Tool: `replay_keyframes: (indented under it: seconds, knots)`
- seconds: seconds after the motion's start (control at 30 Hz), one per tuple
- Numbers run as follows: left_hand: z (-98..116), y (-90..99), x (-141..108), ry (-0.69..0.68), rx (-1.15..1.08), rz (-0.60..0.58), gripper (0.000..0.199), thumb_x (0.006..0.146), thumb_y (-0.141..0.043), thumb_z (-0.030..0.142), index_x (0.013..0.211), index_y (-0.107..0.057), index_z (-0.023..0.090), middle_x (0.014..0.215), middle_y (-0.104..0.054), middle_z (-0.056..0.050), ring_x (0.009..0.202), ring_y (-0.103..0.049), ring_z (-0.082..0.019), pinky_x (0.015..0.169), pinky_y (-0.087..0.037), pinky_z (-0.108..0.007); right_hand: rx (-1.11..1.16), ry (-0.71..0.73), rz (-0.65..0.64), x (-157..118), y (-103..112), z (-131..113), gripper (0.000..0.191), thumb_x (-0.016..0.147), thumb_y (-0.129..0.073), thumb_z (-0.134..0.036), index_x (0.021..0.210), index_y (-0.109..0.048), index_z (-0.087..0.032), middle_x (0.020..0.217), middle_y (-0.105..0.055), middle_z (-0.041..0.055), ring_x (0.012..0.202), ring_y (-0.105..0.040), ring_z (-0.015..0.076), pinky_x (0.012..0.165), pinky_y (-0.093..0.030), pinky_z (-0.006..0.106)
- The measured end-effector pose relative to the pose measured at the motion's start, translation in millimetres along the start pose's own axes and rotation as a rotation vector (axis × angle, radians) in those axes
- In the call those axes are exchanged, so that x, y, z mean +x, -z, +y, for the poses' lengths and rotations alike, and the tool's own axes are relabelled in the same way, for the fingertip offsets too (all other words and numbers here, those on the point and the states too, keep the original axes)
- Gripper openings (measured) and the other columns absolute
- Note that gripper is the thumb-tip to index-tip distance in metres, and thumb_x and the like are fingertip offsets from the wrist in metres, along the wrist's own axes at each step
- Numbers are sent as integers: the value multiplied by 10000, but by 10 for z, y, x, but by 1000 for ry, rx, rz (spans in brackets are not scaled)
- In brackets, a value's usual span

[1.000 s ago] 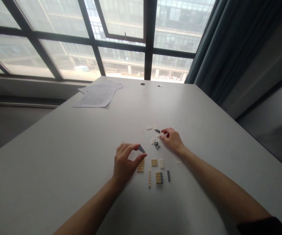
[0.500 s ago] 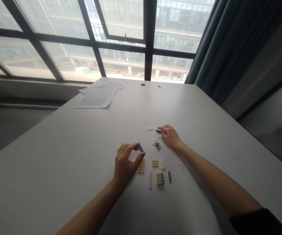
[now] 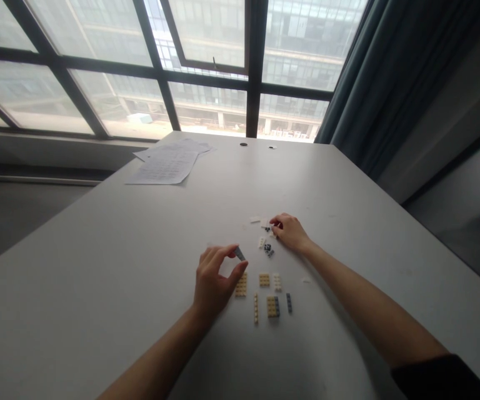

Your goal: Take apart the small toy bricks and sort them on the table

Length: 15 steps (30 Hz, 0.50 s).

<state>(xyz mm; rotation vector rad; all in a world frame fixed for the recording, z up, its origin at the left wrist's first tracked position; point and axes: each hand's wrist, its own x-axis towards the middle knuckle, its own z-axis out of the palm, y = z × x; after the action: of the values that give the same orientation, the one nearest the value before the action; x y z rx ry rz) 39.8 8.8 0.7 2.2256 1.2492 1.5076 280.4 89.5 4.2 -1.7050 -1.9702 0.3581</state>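
My left hand [image 3: 216,278] pinches a small grey toy brick [image 3: 240,254] between thumb and forefinger, above the table. Just under that thumb lies a tan studded plate [image 3: 241,285]. My right hand [image 3: 289,231] is at the far group of loose pieces, its fingers curled together; whatever they hold is hidden. Small dark pieces [image 3: 267,229] and a white piece [image 3: 264,223] lie by its fingertips. Nearer to me are a white studded piece [image 3: 261,242] and more dark grey pieces [image 3: 268,249].
Closer in lie a tan plate [image 3: 264,279], a white plate [image 3: 277,282], a thin tan strip [image 3: 255,309], a tan-and-grey block [image 3: 273,306] and a dark grey strip [image 3: 289,303]. Printed papers [image 3: 165,164] rest at the table's far left, before the windows.
My right fingers have curled in and drawn slightly back over the small dark pieces, uncovering more of the white piece. The left hand stays nearly still with its grey brick.
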Motion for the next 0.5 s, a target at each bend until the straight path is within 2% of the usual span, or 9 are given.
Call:
replay_keyframes:
  seconds: [0.13,0.37,0.5]
  knots:
    - [-4,-3,7,-2,-1,2,257,808,-673,317,1024,-621,188,848,-635,-24,826,-588,-193,811,-465,-351,-13,-13,-6,-2,26,-8,173,808,-597,-145,937,-711,-164,893,-679,50,789,-608,142,800,-436,251]
    - [9,-12,-1,5,19,-4,255,819,-657,338,1022,-619,189,839,-635,-26,835,-582,-200,824,-459,-365,-24,-23,-8,-16,25,-37,200,854,-549,-164,977,-707,-174,965,-687,58,868,-612,148,834,-422,247]
    - [-25,-15,29,89,171,-41,251,820,-639,374,1001,-651,199,921,-650,-55,926,-573,-245,866,-435,-418,-35,-31,-17,-6,14,-87,189,840,-583,-237,949,-725,-175,928,-680,63,815,-612,158,787,-431,254]
